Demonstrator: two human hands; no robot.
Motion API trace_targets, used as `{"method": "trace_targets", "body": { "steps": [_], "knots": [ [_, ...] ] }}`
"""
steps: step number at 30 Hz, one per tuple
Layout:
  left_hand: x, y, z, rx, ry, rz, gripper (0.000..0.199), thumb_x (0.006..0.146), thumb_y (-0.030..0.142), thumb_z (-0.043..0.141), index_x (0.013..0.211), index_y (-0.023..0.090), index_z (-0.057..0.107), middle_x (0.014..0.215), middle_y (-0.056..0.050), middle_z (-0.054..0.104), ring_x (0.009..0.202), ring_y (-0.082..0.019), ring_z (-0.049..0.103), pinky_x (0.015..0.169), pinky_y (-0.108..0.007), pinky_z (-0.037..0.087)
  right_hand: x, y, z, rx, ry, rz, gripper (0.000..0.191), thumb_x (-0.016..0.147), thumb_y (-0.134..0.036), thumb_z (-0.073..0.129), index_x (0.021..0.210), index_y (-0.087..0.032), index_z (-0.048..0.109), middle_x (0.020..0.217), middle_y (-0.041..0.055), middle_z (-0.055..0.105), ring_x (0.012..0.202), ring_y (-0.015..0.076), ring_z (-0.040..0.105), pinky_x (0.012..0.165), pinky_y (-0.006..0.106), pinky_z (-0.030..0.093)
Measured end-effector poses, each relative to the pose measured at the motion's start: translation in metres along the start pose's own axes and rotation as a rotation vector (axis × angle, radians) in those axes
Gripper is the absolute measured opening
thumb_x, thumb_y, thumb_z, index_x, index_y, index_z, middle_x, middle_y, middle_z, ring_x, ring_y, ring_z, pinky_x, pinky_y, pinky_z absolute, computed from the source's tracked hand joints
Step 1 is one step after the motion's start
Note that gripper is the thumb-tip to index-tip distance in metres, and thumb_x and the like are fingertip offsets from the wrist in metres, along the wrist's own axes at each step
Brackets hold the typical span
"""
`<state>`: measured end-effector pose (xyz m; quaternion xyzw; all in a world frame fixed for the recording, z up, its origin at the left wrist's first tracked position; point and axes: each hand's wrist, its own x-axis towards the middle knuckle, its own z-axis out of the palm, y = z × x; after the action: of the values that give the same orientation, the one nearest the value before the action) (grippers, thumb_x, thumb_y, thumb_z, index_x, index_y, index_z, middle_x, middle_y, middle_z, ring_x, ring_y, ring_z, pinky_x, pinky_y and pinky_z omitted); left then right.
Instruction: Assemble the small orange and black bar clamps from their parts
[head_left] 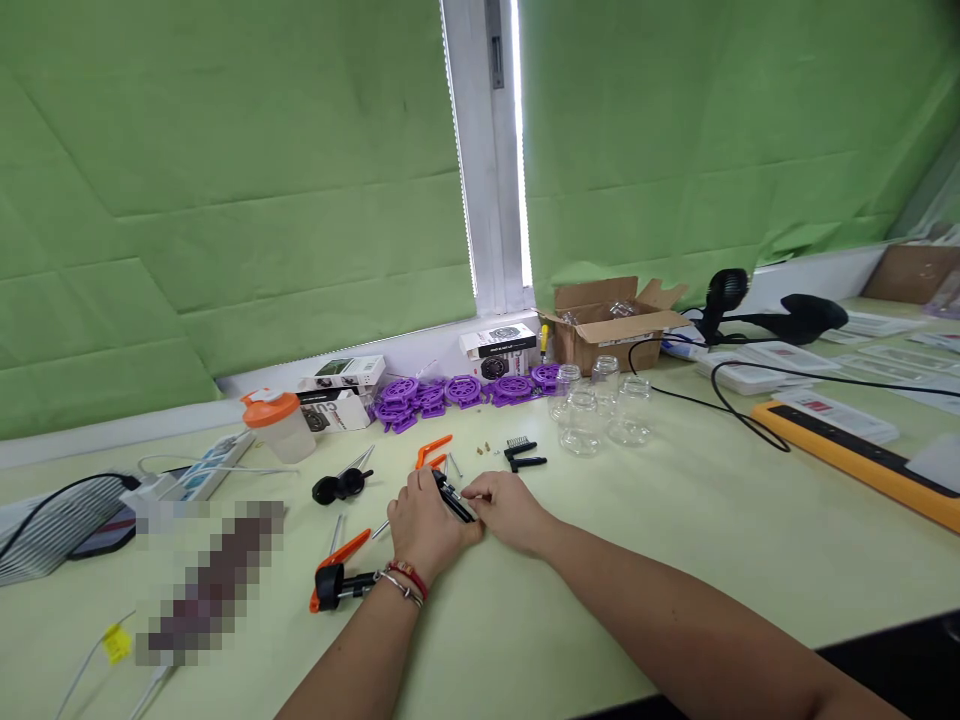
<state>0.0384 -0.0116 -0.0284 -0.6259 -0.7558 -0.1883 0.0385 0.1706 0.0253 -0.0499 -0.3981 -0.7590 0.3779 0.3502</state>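
Note:
My left hand (427, 525) is closed around a slim black plastic part with a shiny metal piece (452, 496), held just above the table. The fingers of my right hand (506, 508) are pinched at the side of that part; what sits between the fingertips is too small to make out. Orange levers (431, 452) lie just beyond my left hand. By my left wrist is a black-ended assembly (330, 587) with an orange lever (346, 550). Black pieces with a spring (519, 450) and tiny brass-coloured bits (484, 447) rest beyond my right hand.
Several clear glass jars (581, 425) stand behind the right hand, before an open cardboard box (611, 335). Purple plastic wheels (461, 390) line the back. An orange-lidded cup (281, 425) and a power strip (217, 465) are left; a yellow-orange bar (855, 465) and cables lie right.

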Motion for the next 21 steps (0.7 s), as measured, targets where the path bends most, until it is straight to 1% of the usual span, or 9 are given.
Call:
{"method": "trace_targets", "body": {
  "steps": [5,10,13,17,21],
  "knots": [
    [0.001,-0.001,0.0016,-0.007,-0.004,0.003,0.068,0.048,0.052,0.066,0.103,0.02,0.042,0.104,-0.01,0.053,0.096,-0.029,0.053,0.078,-0.038,0.036,0.0003,0.0045,0.0025,0.01,0.015,0.01,0.028,0.072,-0.012,0.05,0.089,-0.019,0.072,0.092,0.0053,0.067,0.083,0.017,0.059,0.076,0.027,0.045],
    [0.0017,-0.0014,0.0013,-0.006,0.0,0.007,0.067,0.049,0.053,0.064,0.103,0.02,0.042,0.103,-0.009,0.053,0.095,-0.029,0.054,0.076,-0.038,0.036,0.0012,0.0042,0.0017,-0.013,0.007,-0.016,0.028,0.073,-0.013,0.05,0.09,-0.019,0.072,0.093,0.0056,0.067,0.085,0.0171,0.059,0.079,0.028,0.044],
    [0.0019,-0.0017,0.0014,0.003,-0.003,0.01,0.066,0.048,0.052,0.065,0.102,0.021,0.042,0.103,-0.009,0.053,0.095,-0.029,0.054,0.076,-0.038,0.036,0.0012,0.0029,0.0011,-0.021,-0.013,-0.018,0.03,0.073,-0.011,0.05,0.091,-0.02,0.072,0.093,0.0051,0.067,0.085,0.0169,0.059,0.078,0.028,0.045],
    [0.0025,-0.0023,0.0025,0.013,-0.016,0.006,0.062,0.05,0.049,0.065,0.101,0.021,0.043,0.104,-0.009,0.053,0.094,-0.028,0.054,0.076,-0.037,0.036,0.0009,0.0037,0.0008,-0.029,0.001,-0.015,0.03,0.073,-0.01,0.049,0.091,-0.019,0.072,0.093,0.0054,0.067,0.086,0.0165,0.059,0.079,0.027,0.044],
    [0.0038,-0.0027,0.0031,0.015,-0.038,-0.008,0.059,0.051,0.047,0.064,0.1,0.02,0.044,0.105,-0.009,0.053,0.095,-0.028,0.054,0.076,-0.037,0.036,0.0008,0.0057,0.0005,-0.047,0.01,-0.001,0.032,0.073,-0.012,0.05,0.098,-0.02,0.07,0.096,0.0048,0.066,0.085,0.0157,0.059,0.079,0.027,0.045]
  ]
}}
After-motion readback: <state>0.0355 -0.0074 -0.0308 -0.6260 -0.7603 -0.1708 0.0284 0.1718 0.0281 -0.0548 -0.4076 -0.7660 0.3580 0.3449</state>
